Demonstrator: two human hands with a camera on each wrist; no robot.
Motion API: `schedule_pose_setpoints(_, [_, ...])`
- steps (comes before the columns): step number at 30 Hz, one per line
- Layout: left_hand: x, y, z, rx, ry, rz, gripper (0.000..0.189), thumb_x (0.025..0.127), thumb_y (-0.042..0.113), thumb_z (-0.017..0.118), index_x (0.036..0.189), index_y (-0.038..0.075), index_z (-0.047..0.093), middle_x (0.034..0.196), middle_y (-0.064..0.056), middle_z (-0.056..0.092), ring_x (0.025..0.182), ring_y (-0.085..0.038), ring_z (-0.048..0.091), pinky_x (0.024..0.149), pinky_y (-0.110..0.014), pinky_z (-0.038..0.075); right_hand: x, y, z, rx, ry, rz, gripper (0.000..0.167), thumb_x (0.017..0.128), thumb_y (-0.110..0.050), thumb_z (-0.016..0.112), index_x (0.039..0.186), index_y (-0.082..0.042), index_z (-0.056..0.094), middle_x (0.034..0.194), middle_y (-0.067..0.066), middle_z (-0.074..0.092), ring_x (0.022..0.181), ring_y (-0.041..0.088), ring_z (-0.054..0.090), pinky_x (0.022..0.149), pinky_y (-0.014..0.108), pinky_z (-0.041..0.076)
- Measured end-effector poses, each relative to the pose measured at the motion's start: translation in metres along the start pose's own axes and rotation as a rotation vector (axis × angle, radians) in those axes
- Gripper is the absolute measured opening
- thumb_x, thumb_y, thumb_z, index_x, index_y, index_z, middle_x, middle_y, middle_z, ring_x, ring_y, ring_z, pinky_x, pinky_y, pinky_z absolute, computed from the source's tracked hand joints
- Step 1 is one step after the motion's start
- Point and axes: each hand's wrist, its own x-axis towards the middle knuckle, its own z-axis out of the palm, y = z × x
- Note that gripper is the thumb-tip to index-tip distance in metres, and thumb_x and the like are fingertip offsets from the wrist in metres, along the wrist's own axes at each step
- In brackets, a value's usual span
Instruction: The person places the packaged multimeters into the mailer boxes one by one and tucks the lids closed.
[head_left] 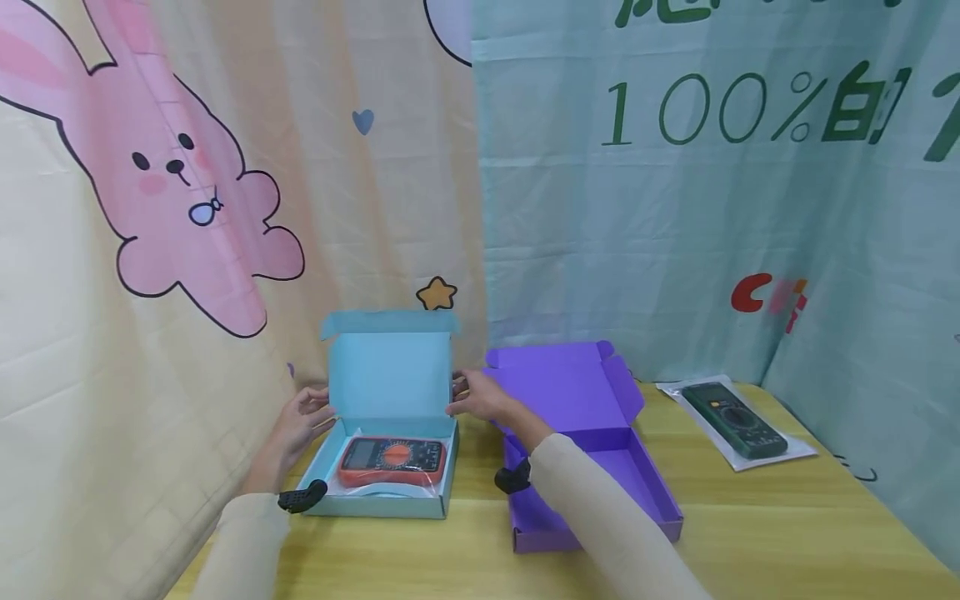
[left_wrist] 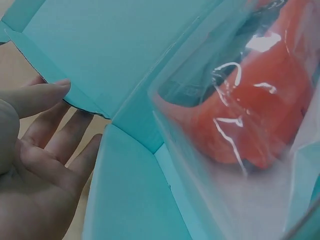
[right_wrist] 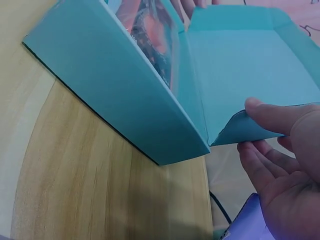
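Observation:
A light blue cardboard box [head_left: 386,507] stands on the table with its lid [head_left: 390,375] raised. Inside lies a red multimeter [head_left: 393,461] with a dark face, wrapped in clear plastic. My left hand [head_left: 296,425] pinches the lid's left side flap [left_wrist: 55,75], thumb on the inner face and fingers behind. On the opposite side, my right hand [head_left: 483,396] pinches the right side flap [right_wrist: 245,127] between thumb and fingers. The lid's front flap [head_left: 390,322] stands at the top.
Right of the blue box, an open purple box [head_left: 596,537] sits partly under my right forearm. A dark green multimeter [head_left: 738,421] in a clear bag lies at the far right of the wooden table [head_left: 795,533]. Printed curtains [head_left: 675,217] hang behind and at the sides.

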Motion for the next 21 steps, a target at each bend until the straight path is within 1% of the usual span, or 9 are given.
schedule_pose_setpoints(3, [-0.004, -0.002, -0.001, 0.006, 0.007, 0.012, 0.016, 0.103, -0.004, 0.058, 0.115, -0.003, 0.05, 0.124, -0.006, 0.057, 0.108, -0.014, 0.063, 0.094, -0.03, 0.055, -0.002, -0.001, 0.003, 0.015, 0.001, 0.01, 0.062, 0.09, -0.003, 0.08, 0.143, -0.001, 0.049, 0.121, 0.014, 0.064, 0.115, 0.032, 0.064, 0.095, 0.044, 0.055])
schedule_pose_setpoints(6, [-0.006, -0.004, -0.001, 0.008, 0.006, 0.011, 0.014, 0.102, -0.005, 0.059, 0.112, -0.002, 0.05, 0.122, -0.006, 0.057, 0.107, -0.013, 0.063, 0.093, -0.029, 0.054, -0.005, 0.0, 0.004, 0.021, 0.021, 0.014, 0.062, 0.089, -0.001, 0.081, 0.143, -0.002, 0.049, 0.121, 0.013, 0.064, 0.116, 0.032, 0.063, 0.094, 0.044, 0.055])
schedule_pose_setpoints(8, [-0.008, -0.004, -0.002, 0.03, 0.005, 0.007, 0.013, 0.102, -0.003, 0.059, 0.112, -0.002, 0.05, 0.123, -0.007, 0.056, 0.107, -0.013, 0.063, 0.093, -0.029, 0.054, -0.005, -0.001, 0.006, 0.008, 0.028, 0.008, 0.061, 0.089, 0.0, 0.081, 0.142, -0.003, 0.049, 0.121, 0.013, 0.063, 0.117, 0.032, 0.063, 0.094, 0.043, 0.056])
schedule_pose_setpoints(10, [-0.01, -0.004, -0.003, 0.051, 0.008, 0.002, 0.013, 0.103, -0.003, 0.059, 0.112, -0.002, 0.05, 0.126, -0.012, 0.055, 0.107, -0.014, 0.063, 0.093, -0.029, 0.054, -0.006, -0.002, 0.007, -0.019, 0.029, -0.003, 0.061, 0.089, 0.0, 0.081, 0.141, -0.003, 0.05, 0.12, 0.013, 0.063, 0.117, 0.032, 0.063, 0.093, 0.042, 0.056])
schedule_pose_setpoints(14, [-0.009, -0.008, -0.003, 0.09, 0.014, -0.01, 0.013, 0.103, 0.0, 0.061, 0.111, -0.003, 0.051, 0.139, -0.025, 0.047, 0.108, -0.015, 0.063, 0.092, -0.028, 0.054, -0.008, -0.001, 0.008, -0.077, 0.027, -0.034, 0.059, 0.088, 0.001, 0.081, 0.138, -0.004, 0.05, 0.12, 0.014, 0.063, 0.117, 0.033, 0.064, 0.092, 0.041, 0.057])
schedule_pose_setpoints(16, [-0.009, -0.009, -0.002, 0.095, 0.018, -0.014, 0.013, 0.103, 0.001, 0.062, 0.11, -0.002, 0.051, 0.142, -0.028, 0.045, 0.108, -0.014, 0.063, 0.091, -0.027, 0.054, -0.008, -0.001, 0.008, -0.089, 0.026, -0.048, 0.059, 0.087, 0.002, 0.082, 0.137, -0.004, 0.05, 0.12, 0.014, 0.064, 0.117, 0.034, 0.064, 0.092, 0.041, 0.057])
schedule_pose_setpoints(19, [-0.01, -0.011, -0.003, 0.087, 0.024, -0.02, 0.012, 0.103, 0.001, 0.062, 0.109, 0.0, 0.052, 0.134, -0.024, 0.05, 0.105, -0.014, 0.064, 0.091, -0.029, 0.056, -0.01, -0.001, 0.008, -0.108, 0.017, -0.068, 0.059, 0.087, 0.002, 0.082, 0.136, -0.004, 0.05, 0.122, 0.017, 0.064, 0.118, 0.035, 0.065, 0.092, 0.04, 0.057])
schedule_pose_setpoints(21, [-0.011, -0.012, -0.004, 0.073, 0.029, -0.019, 0.01, 0.102, -0.001, 0.061, 0.108, 0.001, 0.053, 0.125, -0.016, 0.054, 0.102, -0.015, 0.065, 0.091, -0.031, 0.056, -0.011, 0.0, 0.009, -0.126, 0.012, -0.082, 0.059, 0.087, 0.002, 0.082, 0.136, -0.004, 0.049, 0.123, 0.018, 0.064, 0.117, 0.035, 0.065, 0.092, 0.039, 0.057])
